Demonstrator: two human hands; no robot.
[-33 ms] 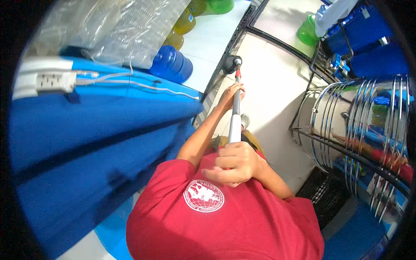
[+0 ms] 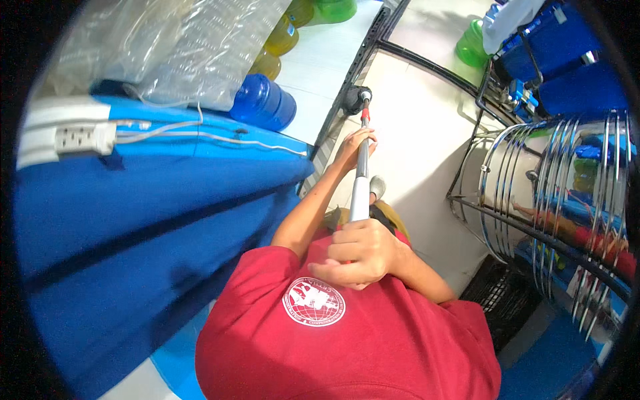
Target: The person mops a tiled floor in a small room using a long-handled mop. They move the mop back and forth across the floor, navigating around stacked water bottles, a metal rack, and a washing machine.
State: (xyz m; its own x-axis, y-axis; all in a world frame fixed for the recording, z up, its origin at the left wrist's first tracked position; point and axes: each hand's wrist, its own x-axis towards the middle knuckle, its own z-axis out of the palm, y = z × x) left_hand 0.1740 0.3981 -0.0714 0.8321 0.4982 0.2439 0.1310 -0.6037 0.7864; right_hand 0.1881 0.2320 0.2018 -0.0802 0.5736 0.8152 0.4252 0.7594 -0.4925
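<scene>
Both hands wrapped round the pole (image 2: 364,157): right hand (image 2: 362,252) at the top end, left hand (image 2: 357,148) midway. Dark head (image 2: 353,100) beside the shelf (image 2: 327,60)'s right edge; contact unclear. Risk: swinging left could snag that edge, jolting the blue jug (image 2: 264,103).

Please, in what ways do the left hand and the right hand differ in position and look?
The left hand is farther out, on the darker part of the pole; the right hand is at the pale near end. The right hand appears larger than the left hand. Both are closed on the pole.
</scene>
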